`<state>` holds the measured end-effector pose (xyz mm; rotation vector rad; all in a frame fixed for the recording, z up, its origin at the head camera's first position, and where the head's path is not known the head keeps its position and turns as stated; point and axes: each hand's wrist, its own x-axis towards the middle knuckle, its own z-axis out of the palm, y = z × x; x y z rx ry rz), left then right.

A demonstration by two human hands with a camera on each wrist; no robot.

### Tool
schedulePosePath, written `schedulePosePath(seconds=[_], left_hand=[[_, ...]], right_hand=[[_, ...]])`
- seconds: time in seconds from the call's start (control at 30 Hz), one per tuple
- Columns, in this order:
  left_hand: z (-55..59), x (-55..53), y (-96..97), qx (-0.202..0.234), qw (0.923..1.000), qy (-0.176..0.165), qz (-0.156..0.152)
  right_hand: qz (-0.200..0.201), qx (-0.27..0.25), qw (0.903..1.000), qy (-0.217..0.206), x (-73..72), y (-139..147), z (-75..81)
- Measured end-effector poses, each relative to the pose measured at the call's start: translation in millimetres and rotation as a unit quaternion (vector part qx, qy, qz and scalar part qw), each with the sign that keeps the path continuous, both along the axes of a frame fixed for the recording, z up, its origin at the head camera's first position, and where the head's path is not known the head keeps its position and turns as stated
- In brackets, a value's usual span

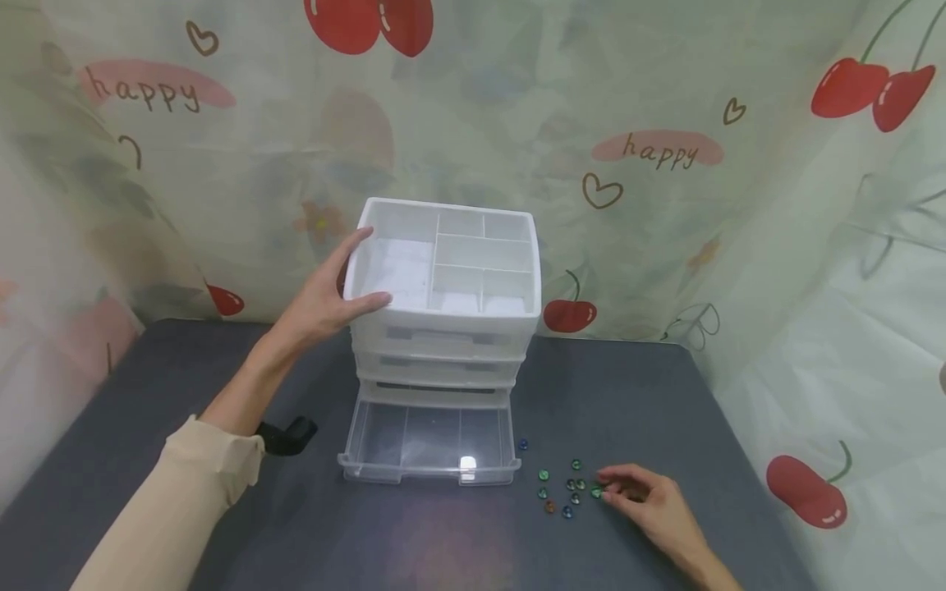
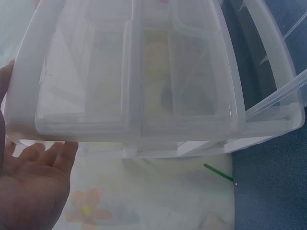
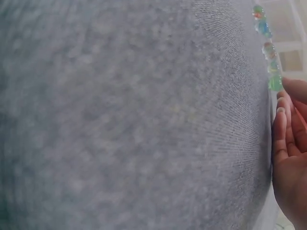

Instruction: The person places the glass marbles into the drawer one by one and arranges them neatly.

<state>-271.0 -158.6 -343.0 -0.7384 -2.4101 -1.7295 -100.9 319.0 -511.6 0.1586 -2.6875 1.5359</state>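
A white plastic drawer organizer (image 1: 443, 336) stands at the back of the dark table, its clear bottom drawer (image 1: 429, 439) pulled out. My left hand (image 1: 325, 295) grips the organizer's left side near the top, thumb over the rim of the divided top tray; the left wrist view shows the hand (image 2: 38, 182) along its side wall. To the drawer's right lie several glass marbles (image 1: 571, 484) in green, blue, orange and clear tones. My right hand (image 1: 654, 505) is low over the table, thumb and index finger apart at a green marble (image 1: 596, 492), the thumb tip beside it.
Between the left forearm and the organizer lies a black object (image 1: 288, 436) on the dark tabletop (image 1: 310, 525). A printed curtain (image 1: 473, 131) with cherries hangs directly behind the organizer and down both sides. One blue marble (image 1: 523, 444) sits close to the drawer's right edge.
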Motion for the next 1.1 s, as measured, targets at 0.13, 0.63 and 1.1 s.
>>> schedulePosePath(seconds=[0.13,0.63,1.1], left_hand=[[-1.7,1.1,-1.4,-0.002,1.0,-0.001,0.004],[-1.6,-1.7,-0.1,0.014,0.9999,-0.006,-0.003],[-2.0,-1.5,-1.2,-0.003,1.0,0.001,0.007]], right_hand=[[0.007,0.033,0.9994,-0.011,1.7,-0.5,-2.1],[-0.02,0.134,0.9907,-0.011,-1.1,-4.3,-1.8],[-0.051,0.033,0.9958,-0.068,-0.5,-6.0,2.2]])
